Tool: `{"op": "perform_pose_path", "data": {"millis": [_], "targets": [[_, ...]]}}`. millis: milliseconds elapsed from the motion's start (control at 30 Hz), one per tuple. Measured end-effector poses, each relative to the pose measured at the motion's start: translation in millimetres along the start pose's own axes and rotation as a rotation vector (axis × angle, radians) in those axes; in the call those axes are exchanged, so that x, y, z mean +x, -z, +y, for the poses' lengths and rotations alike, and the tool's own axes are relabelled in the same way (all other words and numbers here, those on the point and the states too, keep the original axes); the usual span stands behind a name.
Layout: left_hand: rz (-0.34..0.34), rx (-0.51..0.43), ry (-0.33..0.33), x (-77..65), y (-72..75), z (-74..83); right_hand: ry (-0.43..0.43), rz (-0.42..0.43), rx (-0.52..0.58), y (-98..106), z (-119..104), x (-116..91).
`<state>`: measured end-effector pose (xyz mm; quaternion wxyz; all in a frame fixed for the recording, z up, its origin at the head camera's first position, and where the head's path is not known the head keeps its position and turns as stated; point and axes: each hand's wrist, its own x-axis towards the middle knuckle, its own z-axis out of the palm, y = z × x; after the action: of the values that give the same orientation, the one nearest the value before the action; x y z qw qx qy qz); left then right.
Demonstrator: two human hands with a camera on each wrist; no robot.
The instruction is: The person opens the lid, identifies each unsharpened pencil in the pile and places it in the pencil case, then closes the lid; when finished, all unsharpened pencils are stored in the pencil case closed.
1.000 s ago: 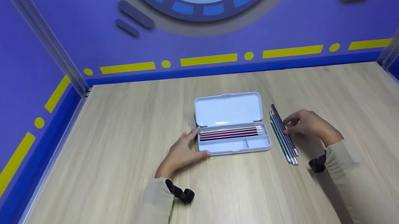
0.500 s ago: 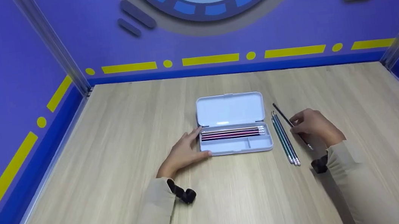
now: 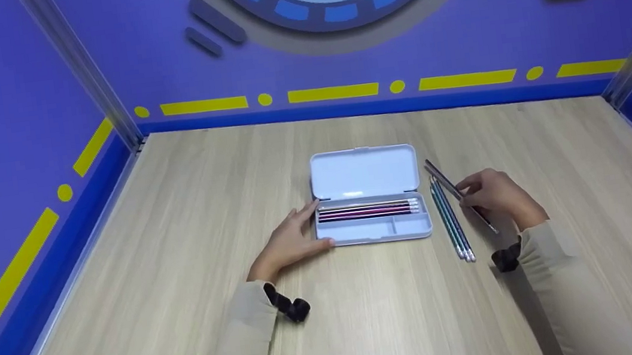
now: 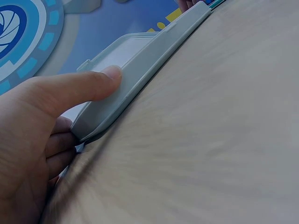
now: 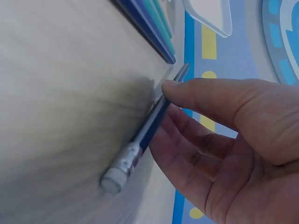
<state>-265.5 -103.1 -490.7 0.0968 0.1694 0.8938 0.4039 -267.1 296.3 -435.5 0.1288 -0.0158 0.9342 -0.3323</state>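
A white pencil case point(image 3: 356, 231) lies with its lid raised on the wooden table in the head view. Several pencils point(image 3: 365, 212) fill its back compartment, erasers to the right. The left hand point(image 3: 288, 247) holds the case's left end, thumb on the front wall point(image 4: 112, 105) and fingers round the end. Between thumb and fingers, the right hand point(image 3: 496, 197) pinches a dark pencil point(image 5: 147, 130) with a white eraser. That pencil slants, tip away from the person. Beside it lie a few teal and dark blue pencils point(image 3: 449, 224), side by side.
Two smaller compartments run along the case's front, split by a divider point(image 3: 394, 226). Blue printed panels point(image 3: 332, 67) border the wooden table point(image 3: 220, 183) at the back and sides. Each wrist wears a small black camera point(image 3: 296, 311).
The right hand has drawn a dark pencil rightward, away from the others, and its tip has since swung a little left. The left hand stays on the pencil case.
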Motion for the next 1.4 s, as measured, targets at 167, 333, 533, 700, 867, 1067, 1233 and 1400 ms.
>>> {"op": "perform_pose_path", "data": {"millis": [167,333,533,700,867,1067,1233,1400], "targets": [[-0.001,-0.002,0.004,0.1,-0.8,-1.1,0.022,0.051,-0.026,1,-4,2],[-0.001,-0.007,0.005,-0.2,-0.4,-0.5,0.063,0.124,-0.032,3,-10,3],[0.002,-0.005,0.007,-1.6,0.8,0.5,0.087,0.177,-0.004,1,-21,5],[0.001,-0.005,0.016,-2.0,0.8,0.9,0.111,0.214,0.002,-4,-30,8],[0.0,-0.005,0.022,-0.7,0.1,1.3,0.2,0.246,-0.007,-8,-39,11],[0.003,-0.006,0.02,0.6,-0.4,1.4,0.223,0.216,-0.005,-12,-51,17],[0.002,-0.001,0.017,0.3,-0.8,1.1,0.272,0.204,-0.01,-18,-60,21],[0.002,0.004,0.013,0.3,-0.8,0.1,0.335,0.202,-0.039,-25,-68,24]]}}
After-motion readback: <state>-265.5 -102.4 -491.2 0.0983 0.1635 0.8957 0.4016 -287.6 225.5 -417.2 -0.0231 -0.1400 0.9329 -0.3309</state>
